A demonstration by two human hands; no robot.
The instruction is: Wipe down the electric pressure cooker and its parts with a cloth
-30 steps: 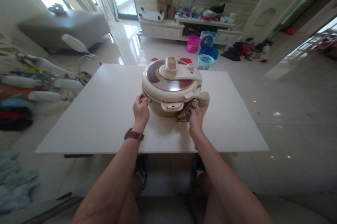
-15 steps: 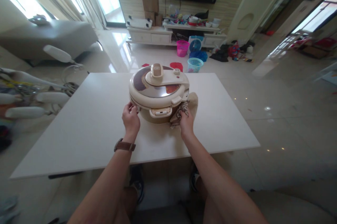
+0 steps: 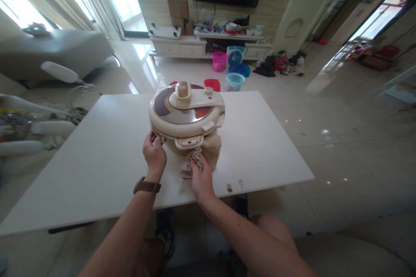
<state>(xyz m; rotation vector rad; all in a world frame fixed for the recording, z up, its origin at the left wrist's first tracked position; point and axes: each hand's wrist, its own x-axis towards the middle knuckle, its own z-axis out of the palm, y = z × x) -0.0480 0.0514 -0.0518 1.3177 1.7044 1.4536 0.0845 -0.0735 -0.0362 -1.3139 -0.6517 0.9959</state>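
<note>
A cream electric pressure cooker (image 3: 190, 116) with a shiny, patterned lid stands on the white table (image 3: 256, 138). My left hand (image 3: 154, 153), with a brown-strapped watch on the wrist, has its fingers curled against the cooker's left side, just under the lid rim. Bunched in my right hand (image 3: 202, 177) is a beige and brown patterned cloth (image 3: 211, 151), pressed against the cooker's lower front, below the front catch. The cooker's lower body is partly hidden by the cloth and both hands.
Near the table's front edge lie a small yellow and blue figure (image 3: 229, 187) and a small pale item (image 3: 240, 184). Beyond the table are a light blue basket (image 3: 235, 82), a pink basket (image 3: 219, 62) and a cluttered TV cabinet (image 3: 178, 47). White-padded equipment (image 3: 53, 128) stands at left.
My right hand has moved the cloth leftward and down, from the cooker's right side to its lower front. My left hand stays at the left side. The view has shifted slightly.
</note>
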